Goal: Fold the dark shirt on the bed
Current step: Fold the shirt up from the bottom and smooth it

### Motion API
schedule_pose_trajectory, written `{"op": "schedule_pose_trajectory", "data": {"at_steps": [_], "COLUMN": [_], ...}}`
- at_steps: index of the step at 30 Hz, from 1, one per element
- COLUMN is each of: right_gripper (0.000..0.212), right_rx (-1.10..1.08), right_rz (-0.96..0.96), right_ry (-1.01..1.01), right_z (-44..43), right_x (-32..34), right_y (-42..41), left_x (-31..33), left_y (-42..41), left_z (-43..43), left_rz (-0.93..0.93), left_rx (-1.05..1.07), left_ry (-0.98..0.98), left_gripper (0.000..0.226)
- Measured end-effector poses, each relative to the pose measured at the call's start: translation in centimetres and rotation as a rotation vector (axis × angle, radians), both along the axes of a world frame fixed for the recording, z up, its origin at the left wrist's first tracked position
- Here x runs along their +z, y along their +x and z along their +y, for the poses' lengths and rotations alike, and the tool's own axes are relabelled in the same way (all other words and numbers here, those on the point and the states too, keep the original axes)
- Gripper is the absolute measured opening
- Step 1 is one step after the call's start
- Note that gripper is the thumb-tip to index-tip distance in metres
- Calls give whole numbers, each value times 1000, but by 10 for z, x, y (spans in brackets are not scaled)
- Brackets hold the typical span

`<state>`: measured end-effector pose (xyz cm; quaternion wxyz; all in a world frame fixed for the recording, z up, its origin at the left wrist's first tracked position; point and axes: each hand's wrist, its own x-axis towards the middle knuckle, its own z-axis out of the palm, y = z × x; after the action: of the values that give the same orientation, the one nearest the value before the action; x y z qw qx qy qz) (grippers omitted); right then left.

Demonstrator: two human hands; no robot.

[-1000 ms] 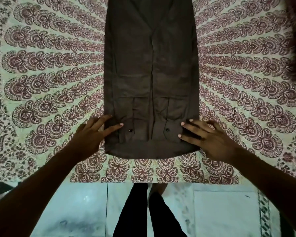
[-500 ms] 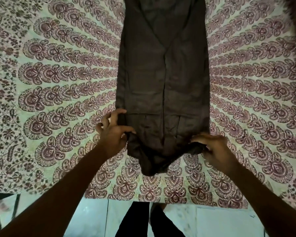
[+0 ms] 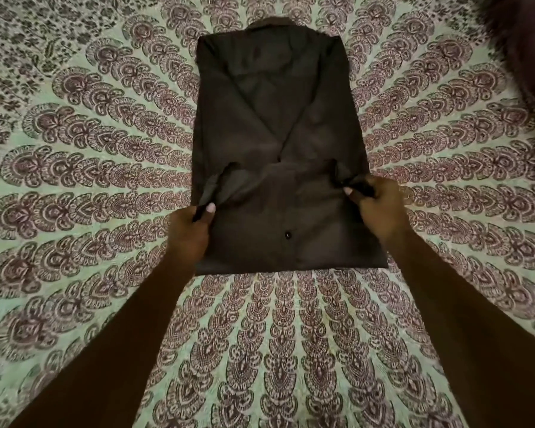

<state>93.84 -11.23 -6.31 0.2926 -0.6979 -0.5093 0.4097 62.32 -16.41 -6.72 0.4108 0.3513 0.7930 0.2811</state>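
Dark shirt (image 3: 278, 125) is lying on the bed (image 3: 74, 180); left hand (image 3: 187, 233) and right hand (image 3: 378, 208) are pinching its folded-over near hem, fingers clamped.

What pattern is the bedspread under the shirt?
The bedspread has maroon fanned motifs on pale green; head view.

The shirt (image 3: 278, 125) lies on the bed (image 3: 90, 180), collar far; its near part is doubled over itself.
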Motion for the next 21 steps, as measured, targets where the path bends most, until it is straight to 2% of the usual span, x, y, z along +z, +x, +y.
{"op": "schedule_pose_trajectory", "data": {"at_steps": [3, 6, 8, 9, 12, 14, 15, 16, 18, 19, 21], "right_gripper": [22, 14, 11, 17, 44, 48, 47, 44, 44, 47, 56], "right_rx": [-72, -96, -97, -100, -161, -162, -132, -73, 223, 415, 690], "right_rz": [50, 159, 129, 98, -100, -391, -556, -667, -681, -677, -731], "right_ry": [-42, -4, 5, -6, -8, 168, 298, 415, 515, 502, 397], "right_z": [13, 22, 30, 34, 33, 24, 17, 8, -7, -13, -21], "right_x": [-8, -2, -9, -15, -24, -17, -13, -7, -8, -15, -34], "right_y": [4, 10, 12, 12, 2, -10, -17, -29, -52, -61, -69], "left_x": [-7, -8, -17, -21, -22, -8, -3, -2, -10, -17, -31], "left_y": [4, 4, 1, 1, 17, 36, 44, 49, 51, 49, 44], "left_z": [5, 10, 14, 16, 14, 8, 6, 4, 3, 6, 12], "left_rz": [24, 77, 99, 142, 483, 662, 696, 710, 763, 794, 821], "left_rx": [32, 36, 38, 33, 19, -47, -164, -333, -652, -745, -792], "left_ry": [69, 138, 137, 127, 52, 166, 280, 363, 370, 322, 209], "left_gripper": [32, 30, 28, 28, 33, 48, 51, 53, 59, 63, 71]}}
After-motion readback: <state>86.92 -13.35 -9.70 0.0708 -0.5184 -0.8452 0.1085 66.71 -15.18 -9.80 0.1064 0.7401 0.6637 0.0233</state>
